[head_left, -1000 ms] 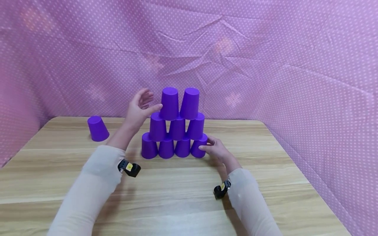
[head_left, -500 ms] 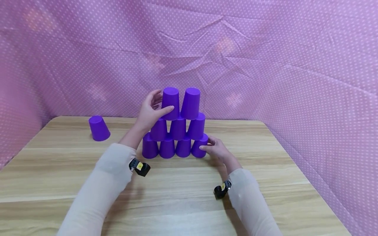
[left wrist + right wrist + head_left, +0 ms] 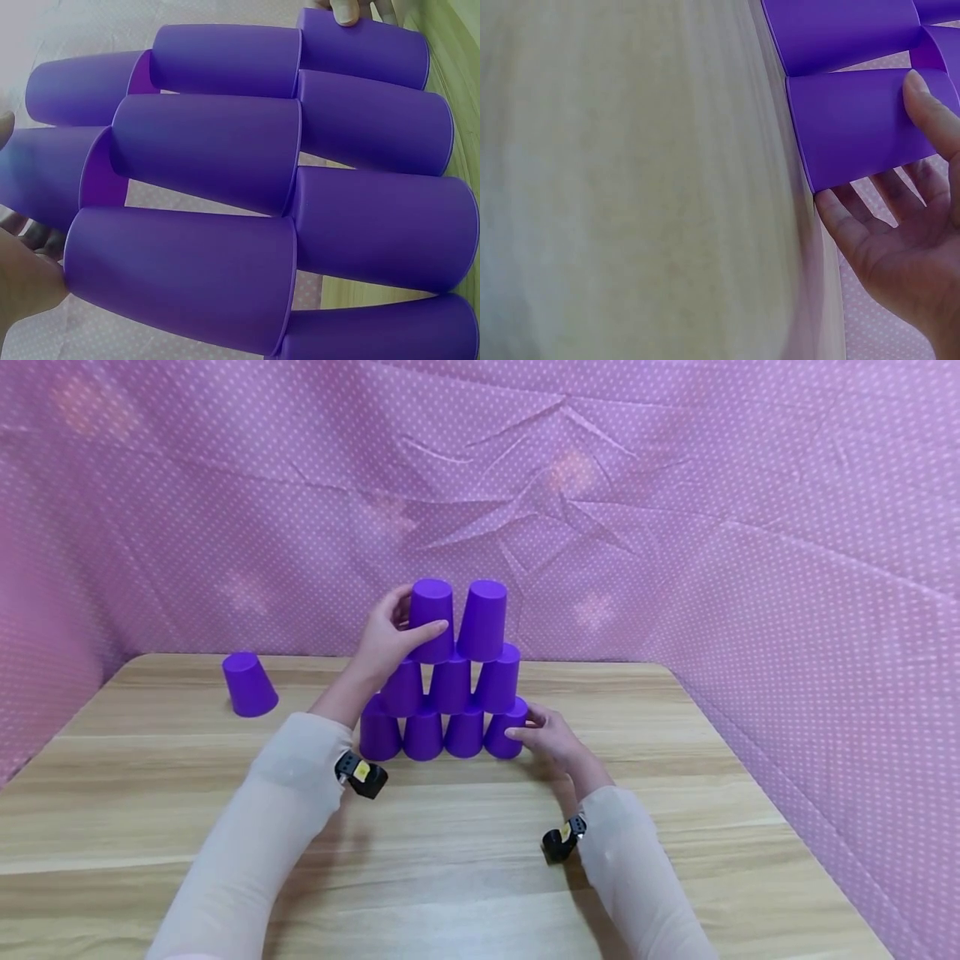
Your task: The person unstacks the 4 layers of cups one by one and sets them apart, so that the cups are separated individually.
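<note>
A pale wooden table (image 3: 465,852) with streaky grain and rounded far corners fills the lower part of the head view. Pink cloth (image 3: 600,452) printed with small white dots hangs behind it and along both sides, creased near the middle and marked by a few faint warm patches. Toward the back of the table stands a stack of cups (image 3: 451,685), all purple and upside down: four in the bottom row, three above them, two on top, with a gap between those two. A loose cup (image 3: 250,687), also upside down, stands on the table well apart to the left. The left sleeve (image 3: 277,810) and forearm reach up between it and the stack, and the left hand partly covers the cups on that side. The left hand (image 3: 384,639) grasps the top-left cup (image 3: 431,600), thumb across the front and fingers around the far side. The right hand (image 3: 555,739) holds the bottom-right cup (image 3: 497,742), its thumb on the front and its fingers behind, with the right sleeve (image 3: 637,868) trailing toward the near edge. A small black camera sits at each wrist, one on the left (image 3: 366,777) and one on the right (image 3: 558,843), both above bare wood.
</note>
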Demonstrator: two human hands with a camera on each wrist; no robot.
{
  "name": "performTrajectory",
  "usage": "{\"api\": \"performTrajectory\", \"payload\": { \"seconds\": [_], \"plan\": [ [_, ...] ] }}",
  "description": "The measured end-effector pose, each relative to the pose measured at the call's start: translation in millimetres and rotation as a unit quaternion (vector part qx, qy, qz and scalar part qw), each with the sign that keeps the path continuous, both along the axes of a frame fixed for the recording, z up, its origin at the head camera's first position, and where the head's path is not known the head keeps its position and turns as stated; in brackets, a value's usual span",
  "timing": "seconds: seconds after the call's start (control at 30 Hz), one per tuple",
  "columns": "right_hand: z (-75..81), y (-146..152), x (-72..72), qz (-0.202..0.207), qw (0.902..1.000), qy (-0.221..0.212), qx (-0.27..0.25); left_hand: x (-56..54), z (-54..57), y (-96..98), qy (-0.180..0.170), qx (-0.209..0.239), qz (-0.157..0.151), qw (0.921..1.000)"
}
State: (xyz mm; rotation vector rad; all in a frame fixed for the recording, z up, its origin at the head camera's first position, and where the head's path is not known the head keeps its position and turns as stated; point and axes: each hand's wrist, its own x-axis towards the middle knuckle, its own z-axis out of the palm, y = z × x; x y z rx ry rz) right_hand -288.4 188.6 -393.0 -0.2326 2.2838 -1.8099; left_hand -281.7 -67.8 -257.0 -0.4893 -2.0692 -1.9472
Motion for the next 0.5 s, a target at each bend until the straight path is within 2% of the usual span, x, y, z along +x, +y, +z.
{"api": "performTrajectory", "payload": {
  "seconds": [0.27, 0.5],
  "plan": [
    [-0.4, -1.5, 1.3, -0.006, 0.9999, 0.009, 0.008, 0.8, 4.4, 0.6, -0.020, -0.009, -0.010, 0.9997],
    [0.5, -2.0, 2.1, -0.004, 0.9999, 0.010, 0.004, 0.9, 5.9, -1.0, -0.015, -0.008, -0.008, 0.9998]
  ]
}}
